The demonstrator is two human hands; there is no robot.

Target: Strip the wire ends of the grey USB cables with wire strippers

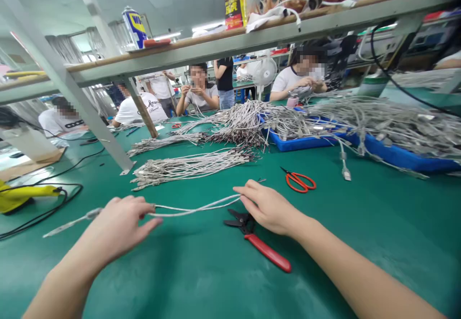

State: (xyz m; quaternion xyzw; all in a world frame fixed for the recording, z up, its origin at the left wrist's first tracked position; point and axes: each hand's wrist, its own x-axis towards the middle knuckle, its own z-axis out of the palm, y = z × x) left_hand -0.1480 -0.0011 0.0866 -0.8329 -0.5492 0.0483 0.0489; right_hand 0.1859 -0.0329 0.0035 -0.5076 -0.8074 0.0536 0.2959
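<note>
A thin grey cable (196, 208) stretches across the green table mat (360, 213) between my two hands. My left hand (118, 228) pinches it near its left end, where a plug sticks out to the left. My right hand (266, 206) grips the cable's right end with fingers closed around it. Red-handled pliers (261, 244) lie on the mat just under my right hand. Orange scissors (299, 181) lie a little further right.
Bundles of grey cables (187, 165) lie behind my hands. Blue trays (396, 156) heaped with cables stand at the right. A shelf post (90, 117) slants down at left; black cords and a yellow tool (21, 195) lie far left. Several people work across the table.
</note>
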